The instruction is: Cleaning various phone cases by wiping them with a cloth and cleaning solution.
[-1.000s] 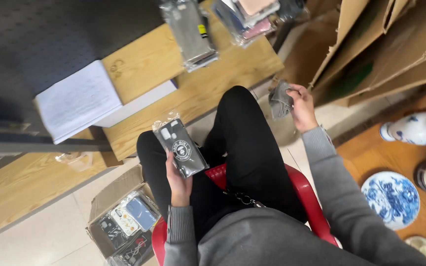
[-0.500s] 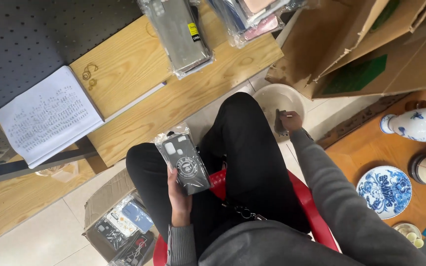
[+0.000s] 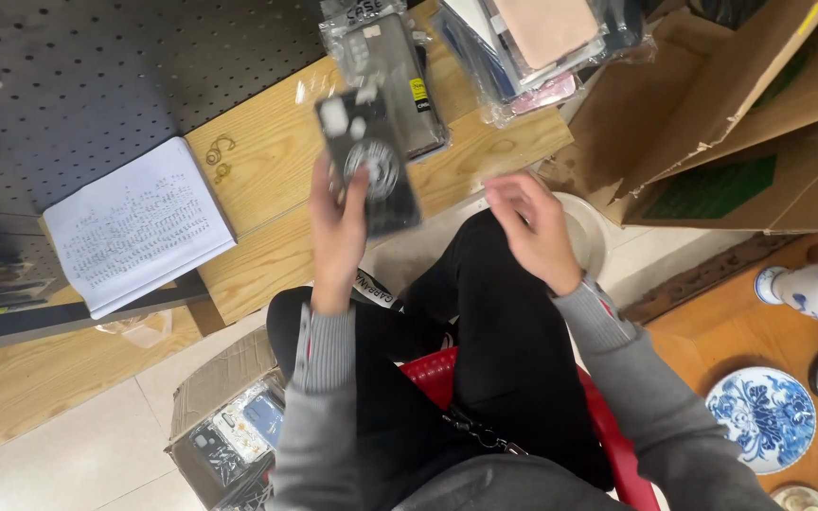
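Head view shows the left hand gripping a dark phone case in a clear sleeve by its lower end, raised above the wooden bench, apparently so its face can be read. Its long axis runs away from the person, tilted slightly left. The right hand hovers empty, fingers loosely spread, above the lap.

Even, soft indoor light, faint shadows; both hands slightly motion-blurred
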